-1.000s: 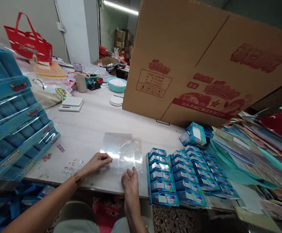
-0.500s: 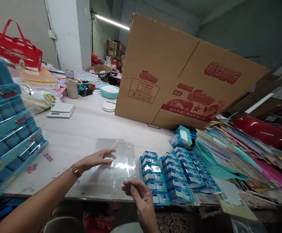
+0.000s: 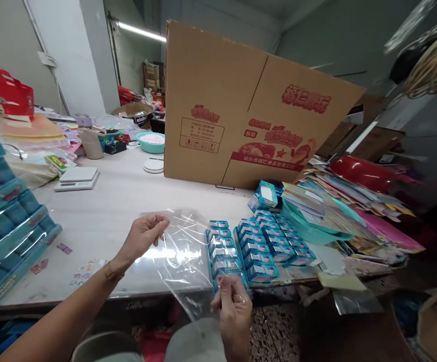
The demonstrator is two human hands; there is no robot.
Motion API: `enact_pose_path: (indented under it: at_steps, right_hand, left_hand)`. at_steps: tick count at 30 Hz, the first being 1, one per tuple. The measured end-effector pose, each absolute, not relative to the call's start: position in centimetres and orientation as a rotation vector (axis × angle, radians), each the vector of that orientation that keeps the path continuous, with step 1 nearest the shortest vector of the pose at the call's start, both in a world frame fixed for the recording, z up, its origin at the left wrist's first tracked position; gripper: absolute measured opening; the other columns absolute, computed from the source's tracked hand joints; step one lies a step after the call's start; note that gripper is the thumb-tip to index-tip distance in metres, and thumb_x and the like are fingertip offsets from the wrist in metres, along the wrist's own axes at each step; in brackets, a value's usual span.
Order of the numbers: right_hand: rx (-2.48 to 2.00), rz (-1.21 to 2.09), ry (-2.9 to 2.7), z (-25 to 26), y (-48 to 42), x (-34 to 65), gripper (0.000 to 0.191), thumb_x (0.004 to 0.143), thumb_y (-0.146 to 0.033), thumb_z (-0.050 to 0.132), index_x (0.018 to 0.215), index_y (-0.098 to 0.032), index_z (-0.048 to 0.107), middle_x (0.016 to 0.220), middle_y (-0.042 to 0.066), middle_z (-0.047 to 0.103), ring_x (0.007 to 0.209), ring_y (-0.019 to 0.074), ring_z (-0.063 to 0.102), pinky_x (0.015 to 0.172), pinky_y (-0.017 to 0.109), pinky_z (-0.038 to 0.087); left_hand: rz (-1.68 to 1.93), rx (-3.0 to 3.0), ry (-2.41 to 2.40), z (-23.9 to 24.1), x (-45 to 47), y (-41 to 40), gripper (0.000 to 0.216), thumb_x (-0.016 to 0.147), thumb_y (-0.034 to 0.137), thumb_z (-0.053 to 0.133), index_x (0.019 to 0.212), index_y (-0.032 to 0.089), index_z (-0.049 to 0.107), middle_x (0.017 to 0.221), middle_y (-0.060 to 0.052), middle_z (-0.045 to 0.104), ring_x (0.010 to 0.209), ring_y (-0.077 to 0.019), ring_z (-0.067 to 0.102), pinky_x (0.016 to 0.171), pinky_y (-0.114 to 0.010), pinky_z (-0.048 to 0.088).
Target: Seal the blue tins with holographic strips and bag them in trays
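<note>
A clear plastic bag (image 3: 184,246) with shiny creases is stretched over the table's front edge. Its upper left side is pinched by my left hand (image 3: 145,235), which wears a watch at the wrist. My right hand (image 3: 233,301) is closed on the bag's lower right side, fingers and thumb pressed together. Just beyond that hand, several blue boxes (image 3: 224,251) stand in a row in a tray. More blue boxes (image 3: 258,256) stand in rows to its right. The bag's lower corner hangs below the table edge.
A large cardboard carton (image 3: 203,75) stands at the back. Left are stacked blue display trays (image 3: 15,221) and a white scale (image 3: 77,178). A teal basin (image 3: 150,143) is farther back. Printed sheets (image 3: 335,211) pile up at right, beside a loose blue box (image 3: 265,195).
My left hand has closed from spread fingers to a pinch on the bag. The bag is lifted and creased, its lower corner now hanging down. The view has turned right.
</note>
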State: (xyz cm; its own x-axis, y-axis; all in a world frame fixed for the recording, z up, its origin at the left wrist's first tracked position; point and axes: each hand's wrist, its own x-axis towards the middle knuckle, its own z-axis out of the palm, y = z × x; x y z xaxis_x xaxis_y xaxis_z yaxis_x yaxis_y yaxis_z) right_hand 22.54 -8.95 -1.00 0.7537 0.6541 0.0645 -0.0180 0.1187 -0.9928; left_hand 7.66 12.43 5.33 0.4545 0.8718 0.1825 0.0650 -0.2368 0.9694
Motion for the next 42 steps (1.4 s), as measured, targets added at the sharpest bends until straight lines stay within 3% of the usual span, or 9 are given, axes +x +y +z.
enact_pose_path:
  at_steps: [5,11,16,19,23,26,31,35,42]
  right_hand:
    - [-1.323,0.585,-0.494,-2.1,-13.2,20.1,0.050,0.092,-0.065,0.050,0.085,-0.019,0.067,0.049,0.000,0.059,0.045,0.0152,0.055,0.048,0.025,0.044]
    - [-1.110,0.830,-0.573,-3.0,-18.9,22.5,0.075,0.082,-0.085,0.038,0.094,-0.021,0.076,0.063,0.008,0.070,0.057,0.0230,0.065,0.056,0.036,0.053]
    - [-0.978,0.574,-0.541,-0.2,-18.3,30.3,0.068,0.086,-0.080,0.042,0.118,-0.027,0.069,0.112,0.011,0.072,0.105,0.0263,0.067,0.087,0.043,0.054]
    - [-0.985,0.638,-0.699,1.5,-15.3,30.9,0.069,0.082,-0.075,0.057,0.130,-0.027,0.061,0.135,0.012,0.062,0.124,0.0290,0.057,0.103,0.048,0.045]
    - [-0.931,0.931,-0.759,1.8,-12.3,29.3,0.046,0.078,-0.061,0.072,0.103,-0.022,0.069,0.090,0.006,0.070,0.086,0.0230,0.065,0.089,0.042,0.052]
    - [-0.928,1.000,-0.663,0.9,-11.8,29.5,0.038,0.077,-0.051,0.077,0.065,-0.022,0.055,0.056,-0.006,0.045,0.056,0.0131,0.047,0.079,0.037,0.053]
    - [-0.890,0.967,-0.543,-1.2,-12.8,31.6,0.033,0.080,-0.052,0.074,0.078,-0.022,0.059,0.057,-0.013,0.028,0.041,0.0046,0.014,0.064,0.027,0.052]
    - [-0.938,1.109,-0.565,-3.1,-14.3,31.7,0.048,0.078,-0.059,0.072,0.105,-0.020,0.067,0.059,-0.010,0.040,0.041,0.0053,0.024,0.049,0.023,0.044]
    - [-1.034,1.061,-0.556,-4.5,-15.5,32.2,0.034,0.078,-0.050,0.076,0.074,-0.021,0.059,0.047,-0.011,0.034,0.040,0.0064,0.025,0.047,0.022,0.037]
  left_hand:
    - [1.344,1.847,0.685,6.9,9.6,10.0,0.014,0.081,0.034,0.074,0.080,0.020,0.073,0.111,-0.007,0.069,0.108,-0.0232,0.062,0.096,-0.035,0.048]
    - [0.650,1.568,0.389,8.9,10.8,10.8,0.028,0.079,0.038,0.071,0.060,0.018,0.063,0.051,0.001,0.055,0.048,-0.0113,0.048,0.055,-0.027,0.044]
    - [0.068,1.544,0.222,8.8,13.2,8.7,0.023,0.078,0.033,0.068,0.057,0.022,0.066,0.034,0.008,0.025,0.045,-0.0155,0.048,0.067,-0.033,0.048]
    - [-0.088,1.517,0.134,8.4,15.5,6.4,0.021,0.077,0.034,0.068,0.060,0.022,0.070,0.033,0.007,0.029,0.043,-0.0146,0.044,0.059,-0.030,0.045]
    - [-0.208,1.533,0.115,7.8,17.4,5.3,0.029,0.076,0.040,0.070,0.058,0.016,0.070,0.050,-0.004,0.061,0.037,-0.0068,0.025,0.040,-0.025,0.021]
    - [-0.153,1.453,0.106,6.8,17.5,5.9,0.037,0.073,0.046,0.076,0.056,0.014,0.071,0.061,-0.011,0.070,0.040,-0.0075,0.033,0.041,-0.025,0.022]
    - [0.106,1.263,0.140,3.5,17.1,5.3,0.052,0.053,0.065,0.082,0.052,0.016,0.064,0.055,-0.007,0.063,0.047,-0.0142,0.050,0.045,-0.028,0.036]
    - [0.296,1.113,0.199,0.3,17.2,3.0,0.050,0.068,0.068,0.073,0.067,0.018,0.064,0.045,0.005,0.045,0.037,-0.0059,0.034,0.043,-0.022,0.031]
    - [0.285,1.078,0.290,-3.8,16.8,0.8,0.040,0.080,0.052,0.072,0.095,0.016,0.072,0.047,0.005,0.051,0.034,-0.0046,0.030,0.041,-0.022,0.022]
